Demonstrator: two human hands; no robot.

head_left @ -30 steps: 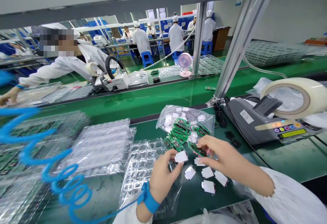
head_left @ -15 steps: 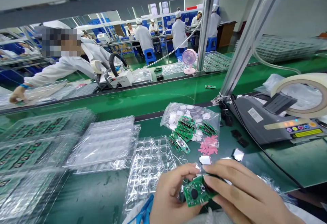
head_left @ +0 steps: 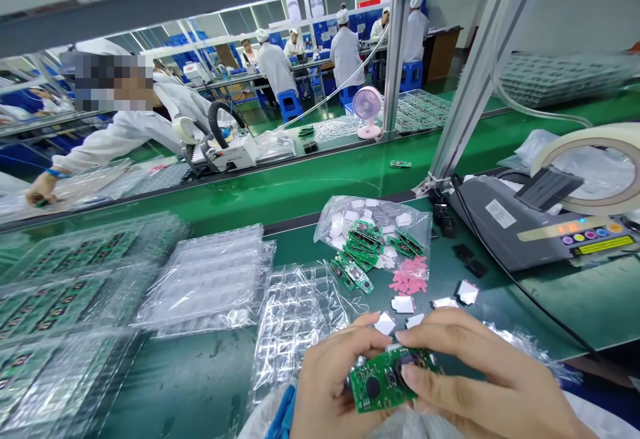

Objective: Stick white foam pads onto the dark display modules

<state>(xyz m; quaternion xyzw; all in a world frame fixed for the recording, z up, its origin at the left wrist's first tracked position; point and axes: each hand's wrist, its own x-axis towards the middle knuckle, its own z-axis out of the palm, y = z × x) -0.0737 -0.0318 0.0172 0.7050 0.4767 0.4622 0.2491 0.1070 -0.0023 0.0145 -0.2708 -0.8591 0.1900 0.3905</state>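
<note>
Fingers of left hand and right hand pinch a circuit board; the yellow label on the machine is illegible.

Behind the grip of the bare left hand is a bright blue wristband; farther back, a white left sleeve; behind the bare right hand, a white right sleeve.

one second ago your left hand was pinching a white piece, and your right hand was reaching to the board pile. now both hands have come together nearer to you, around one green circuit board, and your right thumb has moved onto its dark part. the pink strips became uncovered. the co-worker's hand has shifted inward from the left edge.
</note>
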